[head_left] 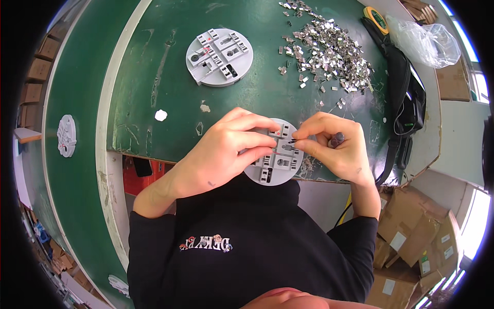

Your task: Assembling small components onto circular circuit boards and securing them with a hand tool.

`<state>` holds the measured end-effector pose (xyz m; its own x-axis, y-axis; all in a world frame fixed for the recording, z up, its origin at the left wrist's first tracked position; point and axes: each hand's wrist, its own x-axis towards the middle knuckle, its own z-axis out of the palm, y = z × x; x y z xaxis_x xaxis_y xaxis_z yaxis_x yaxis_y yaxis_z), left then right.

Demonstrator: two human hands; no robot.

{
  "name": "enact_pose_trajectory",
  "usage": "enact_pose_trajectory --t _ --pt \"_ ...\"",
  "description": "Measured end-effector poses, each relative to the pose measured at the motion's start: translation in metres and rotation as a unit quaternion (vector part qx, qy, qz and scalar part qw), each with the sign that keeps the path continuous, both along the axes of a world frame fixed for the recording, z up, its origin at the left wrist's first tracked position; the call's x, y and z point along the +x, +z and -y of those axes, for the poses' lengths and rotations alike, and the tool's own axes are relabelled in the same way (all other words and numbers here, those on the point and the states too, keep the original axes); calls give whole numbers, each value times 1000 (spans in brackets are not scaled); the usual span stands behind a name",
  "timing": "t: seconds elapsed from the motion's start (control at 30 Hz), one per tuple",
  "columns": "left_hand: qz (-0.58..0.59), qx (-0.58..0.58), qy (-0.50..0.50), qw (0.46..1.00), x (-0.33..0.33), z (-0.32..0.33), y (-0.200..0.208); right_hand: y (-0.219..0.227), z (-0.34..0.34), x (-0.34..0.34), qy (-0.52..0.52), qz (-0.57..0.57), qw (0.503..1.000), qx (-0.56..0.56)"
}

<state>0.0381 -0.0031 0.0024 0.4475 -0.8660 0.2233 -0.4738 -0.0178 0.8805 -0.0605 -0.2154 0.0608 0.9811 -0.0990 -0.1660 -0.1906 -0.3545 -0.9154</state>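
A round grey plastic base [278,176] with slots and raised blocks is tilted at the table's near edge, against my body. My left hand [226,144] grips it from the left, with the fingertips pressed on its face. On the right, my right hand [337,147] is closed, thumb and forefinger pinching a small dark piece [292,141] just over the base's slots. A dark rounded handle end [337,139] pokes out from its curled fingers; the rest of that tool is hidden. A second round grey base [226,78] lies face up farther back.
Many small shiny metal clips [334,51] are heaped at the back right. Beside them lie a black bag [405,85], a yellow tape measure [376,19] and a clear plastic bag [427,41]. More grey bases [66,136] lie on the left bench. Cardboard boxes [411,216] stand at the lower right.
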Motion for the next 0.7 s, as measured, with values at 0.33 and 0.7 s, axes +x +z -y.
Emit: enact_pose_trajectory --t 0.33,0.7 --pt "-74 -54 78 993 -8 7 -7 -5 -3 7 21 18 1000 4" --pt "-83 -58 63 993 -3 3 0 5 -9 16 50 -17 998 -33"
